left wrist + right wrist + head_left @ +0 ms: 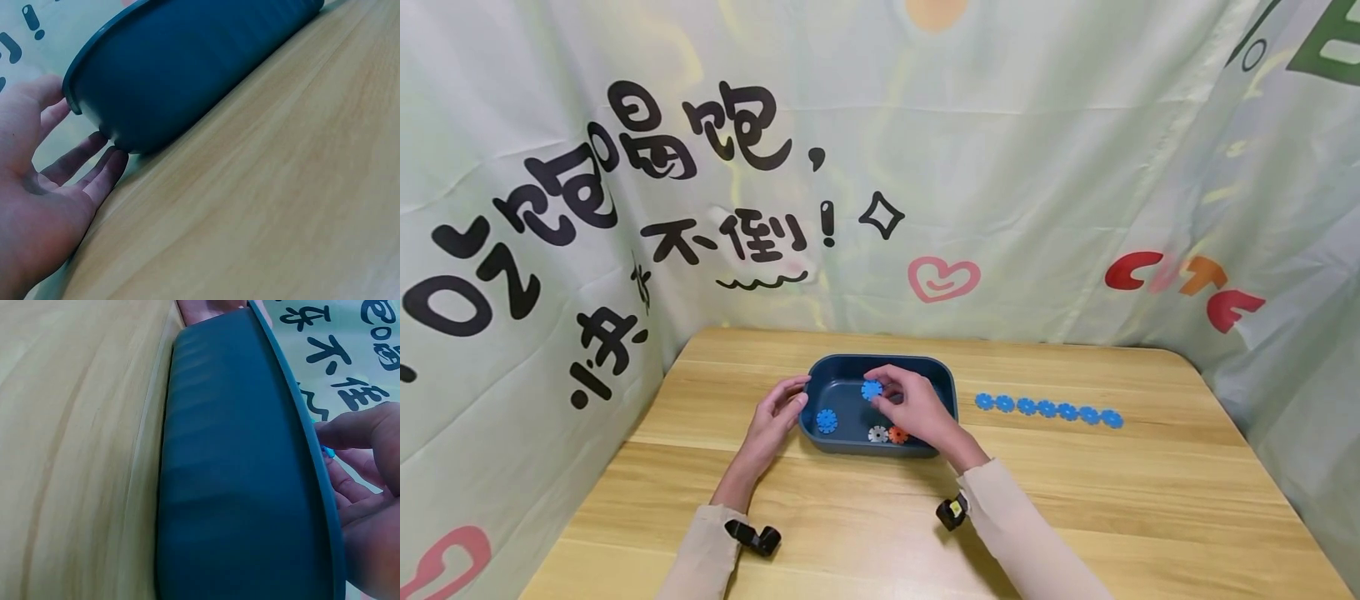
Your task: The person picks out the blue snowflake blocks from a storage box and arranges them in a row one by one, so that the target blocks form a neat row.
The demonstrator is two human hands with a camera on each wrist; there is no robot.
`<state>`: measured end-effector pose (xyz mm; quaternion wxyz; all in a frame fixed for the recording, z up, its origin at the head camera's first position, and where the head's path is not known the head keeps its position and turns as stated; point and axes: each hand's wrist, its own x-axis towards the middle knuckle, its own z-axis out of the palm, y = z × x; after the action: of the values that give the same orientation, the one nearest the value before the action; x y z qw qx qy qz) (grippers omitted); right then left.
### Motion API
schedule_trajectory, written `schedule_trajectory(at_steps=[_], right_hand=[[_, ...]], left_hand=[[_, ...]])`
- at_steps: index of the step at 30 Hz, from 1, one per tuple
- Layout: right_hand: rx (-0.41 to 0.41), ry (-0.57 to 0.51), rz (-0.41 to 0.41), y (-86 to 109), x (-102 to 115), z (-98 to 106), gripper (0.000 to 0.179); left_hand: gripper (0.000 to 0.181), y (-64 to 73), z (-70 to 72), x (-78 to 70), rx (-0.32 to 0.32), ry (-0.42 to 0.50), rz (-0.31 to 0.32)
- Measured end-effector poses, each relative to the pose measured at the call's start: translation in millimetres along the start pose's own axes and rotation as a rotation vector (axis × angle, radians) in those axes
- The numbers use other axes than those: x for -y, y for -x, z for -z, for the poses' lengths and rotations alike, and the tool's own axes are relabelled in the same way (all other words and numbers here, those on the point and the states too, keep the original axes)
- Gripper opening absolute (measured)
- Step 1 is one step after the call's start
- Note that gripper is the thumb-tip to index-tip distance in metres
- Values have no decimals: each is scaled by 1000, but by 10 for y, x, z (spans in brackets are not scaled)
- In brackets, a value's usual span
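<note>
A dark blue rectangular bin (880, 448) stands on the table. Above its inside, my right hand (917, 407) pinches a blue snowflake disc (872, 390) between thumb and fingers; in the right wrist view the bin's wall hides most of that disc. My left hand (775, 414) touches the bin's left end with fairly straight fingers, and the left wrist view shows the fingertips against the bin's outer wall (169, 75). Inside the bin lie blue discs (827, 421) at the left, a white disc (877, 434) and an orange disc (898, 434) near the front wall.
Several blue discs (1047, 408) form a row on the wooden table (1075, 500), to the right of the bin. A pale printed curtain (1022, 167) hangs behind the table and along its sides.
</note>
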<state>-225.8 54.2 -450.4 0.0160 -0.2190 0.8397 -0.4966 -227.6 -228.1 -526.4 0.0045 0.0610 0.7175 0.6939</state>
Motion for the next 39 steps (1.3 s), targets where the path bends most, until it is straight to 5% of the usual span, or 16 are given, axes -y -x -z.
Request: schedule_trajectory(at_steps=[10, 39], right_hand=[[-46, -33, 43, 171, -54, 143, 37], [-164, -30, -23, 530, -150, 568, 37]], left_hand=[[42, 5, -6, 7, -2, -8, 5], [44, -1, -3, -9, -11, -8, 18]])
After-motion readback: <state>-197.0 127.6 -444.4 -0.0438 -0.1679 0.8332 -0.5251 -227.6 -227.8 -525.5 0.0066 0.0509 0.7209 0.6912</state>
